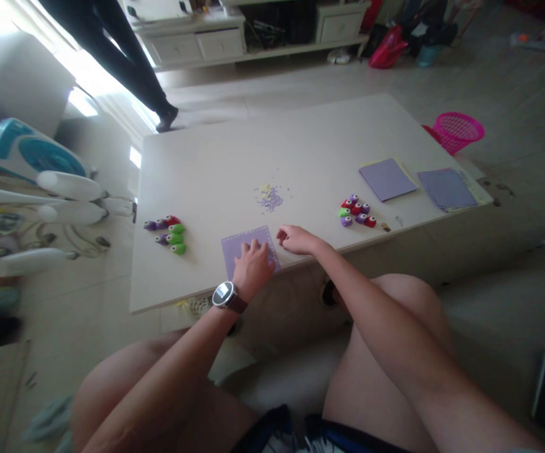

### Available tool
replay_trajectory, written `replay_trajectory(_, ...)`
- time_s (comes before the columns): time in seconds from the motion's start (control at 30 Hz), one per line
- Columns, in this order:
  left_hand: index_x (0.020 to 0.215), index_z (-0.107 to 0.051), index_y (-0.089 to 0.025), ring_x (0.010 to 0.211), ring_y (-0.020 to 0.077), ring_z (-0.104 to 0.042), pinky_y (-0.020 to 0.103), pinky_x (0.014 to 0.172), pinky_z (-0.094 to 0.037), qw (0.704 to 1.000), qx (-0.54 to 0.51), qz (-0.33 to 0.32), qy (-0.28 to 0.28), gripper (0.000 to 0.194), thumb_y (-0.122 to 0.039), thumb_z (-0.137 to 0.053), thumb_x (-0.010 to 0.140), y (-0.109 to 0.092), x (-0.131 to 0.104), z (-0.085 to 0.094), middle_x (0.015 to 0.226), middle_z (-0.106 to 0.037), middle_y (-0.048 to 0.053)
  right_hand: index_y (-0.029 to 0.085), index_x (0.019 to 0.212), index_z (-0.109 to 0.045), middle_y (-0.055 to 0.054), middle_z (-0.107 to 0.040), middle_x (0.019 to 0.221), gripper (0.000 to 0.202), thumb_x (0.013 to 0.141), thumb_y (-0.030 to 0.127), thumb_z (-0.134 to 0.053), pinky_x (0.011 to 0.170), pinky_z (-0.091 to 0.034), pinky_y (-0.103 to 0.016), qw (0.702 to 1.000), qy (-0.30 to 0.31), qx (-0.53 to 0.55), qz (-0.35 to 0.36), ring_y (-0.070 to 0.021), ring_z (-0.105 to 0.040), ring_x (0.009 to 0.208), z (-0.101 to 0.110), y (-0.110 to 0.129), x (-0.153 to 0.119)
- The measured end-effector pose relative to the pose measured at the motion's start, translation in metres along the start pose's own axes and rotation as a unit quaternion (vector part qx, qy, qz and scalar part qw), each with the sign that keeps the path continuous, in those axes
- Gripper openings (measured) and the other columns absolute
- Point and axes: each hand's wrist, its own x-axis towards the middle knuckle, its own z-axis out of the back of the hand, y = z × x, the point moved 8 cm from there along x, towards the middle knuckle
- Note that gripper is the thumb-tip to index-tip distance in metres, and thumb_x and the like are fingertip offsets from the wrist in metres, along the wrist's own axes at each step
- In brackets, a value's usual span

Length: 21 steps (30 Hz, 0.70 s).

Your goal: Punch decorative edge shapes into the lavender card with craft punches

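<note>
A purple paper square (234,247) with a row of small punched holes along its edges lies near the table's front edge. My left hand (252,267), a watch on its wrist, rests on it with fingers spread. Just off the paper's right edge is my right hand (297,240), its fingers curled in; whatever they may hold is hidden. Beyond both hands lies a scatter of tiny purple and yellow paper bits (271,198). Small purple, red and green pieces with white round tops, perhaps craft punches, sit in a left group (176,238) and a right group (356,208).
At the right of the white table (319,138) lie a purple paper stack (388,179) and another stack of sheets (449,189). A pink basket (458,131) stands past the table's right end. A person's dark-trousered leg (126,56) is beyond the far left corner.
</note>
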Motion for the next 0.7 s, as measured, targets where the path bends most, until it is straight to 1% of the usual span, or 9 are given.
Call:
replay_trajectory(0.07,0.129,-0.060,-0.020,0.129,0.0390,-0.051,0.053,0.090,-0.060,1.000,-0.001,-0.001,0.001,0.033,-0.034,-0.055,0.099,0.001,-0.002,0.000,0.139,-0.056,0.019,0.017,0.113,-0.067,-0.012,-0.077,0.118,0.036,0.082,0.000,-0.057,0.095,-0.054,-0.028,0.999,-0.029,0.031,0.006,-0.0201,-0.072,0.106,0.002,0.001,0.005)
replay_trajectory(0.2,0.127,-0.060,-0.020,0.129,0.0382,-0.050,0.055,0.091,-0.060,1.000,-0.007,-0.006,0.001,0.032,-0.033,-0.055,0.099,0.001,-0.005,-0.002,0.139,-0.056,0.019,0.014,0.125,-0.063,-0.016,-0.069,0.139,0.051,0.079,-0.005,-0.052,0.110,-0.049,-0.030,0.982,-0.167,0.074,0.050,-0.0199,-0.065,0.130,0.024,0.004,0.007)
replay_trajectory(0.3,0.127,-0.060,-0.020,0.129,0.0377,-0.050,0.055,0.092,-0.060,1.000,-0.007,-0.012,-0.001,0.032,-0.033,-0.055,0.098,0.001,-0.006,-0.002,0.138,-0.056,0.018,0.015,0.124,-0.064,-0.015,-0.069,0.137,0.049,0.081,-0.004,-0.049,0.109,-0.051,-0.033,0.975,-0.207,0.054,0.055,-0.0208,-0.065,0.129,0.035,0.004,0.005)
replay_trajectory(0.4,0.127,-0.059,-0.020,0.130,0.0377,-0.050,0.058,0.094,-0.059,1.000,-0.003,-0.014,0.000,0.032,-0.033,-0.056,0.098,0.001,-0.006,-0.002,0.140,-0.056,0.019,0.015,0.122,-0.065,-0.014,-0.071,0.133,0.046,0.083,-0.002,-0.050,0.107,-0.052,-0.035,0.976,-0.209,-0.015,0.053,-0.0222,-0.066,0.123,0.042,0.006,-0.001)
replay_trajectory(0.47,0.128,-0.060,-0.020,0.130,0.0376,-0.050,0.058,0.094,-0.059,1.000,-0.002,-0.013,0.005,0.033,-0.033,-0.056,0.098,0.001,-0.006,-0.002,0.141,-0.056,0.019,0.016,0.119,-0.067,-0.015,-0.071,0.132,0.040,0.085,0.002,-0.055,0.110,-0.050,-0.039,0.975,-0.199,-0.090,0.045,-0.0259,-0.064,0.124,0.045,0.007,-0.007)
replay_trajectory(0.53,0.129,-0.060,-0.021,0.131,0.0373,-0.050,0.057,0.096,-0.058,1.000,-0.006,-0.018,0.006,0.033,-0.032,-0.056,0.098,0.000,-0.005,-0.002,0.143,-0.056,0.019,0.017,0.115,-0.070,-0.015,-0.070,0.130,0.033,0.086,0.007,-0.060,0.111,-0.049,-0.045,0.970,-0.176,-0.168,0.018,-0.0318,-0.060,0.126,0.048,0.005,-0.014)
replay_trajectory(0.6,0.130,-0.061,-0.021,0.133,0.0370,-0.050,0.056,0.098,-0.057,0.999,-0.013,-0.030,0.001,0.034,-0.030,-0.057,0.098,0.000,-0.004,-0.002,0.145,-0.057,0.019,0.019,0.113,-0.072,-0.017,-0.068,0.132,0.031,0.085,0.009,-0.062,0.106,-0.051,-0.049,0.963,-0.147,-0.225,-0.027,-0.0368,-0.057,0.129,0.050,-0.002,-0.020)
replay_trajectory(0.63,0.132,-0.060,-0.022,0.135,0.0370,-0.049,0.056,0.100,-0.056,0.999,-0.017,-0.037,-0.004,0.035,-0.029,-0.057,0.097,-0.001,-0.004,-0.002,0.147,-0.056,0.019,0.019,0.112,-0.072,-0.018,-0.066,0.134,0.031,0.085,0.009,-0.063,0.104,-0.052,-0.049,0.960,-0.132,-0.242,-0.044,-0.0379,-0.056,0.129,0.050,-0.006,-0.022)
replay_trajectory(0.7,0.138,-0.058,-0.022,0.141,0.0373,-0.047,0.057,0.105,-0.053,0.998,-0.025,-0.051,-0.011,0.042,-0.027,-0.058,0.096,-0.001,-0.002,-0.004,0.154,-0.053,0.018,0.019,0.111,-0.073,-0.018,-0.064,0.134,0.031,0.086,0.006,-0.062,0.100,-0.053,-0.045,0.959,-0.102,-0.259,-0.059,-0.0362,-0.058,0.126,0.047,-0.013,-0.024)
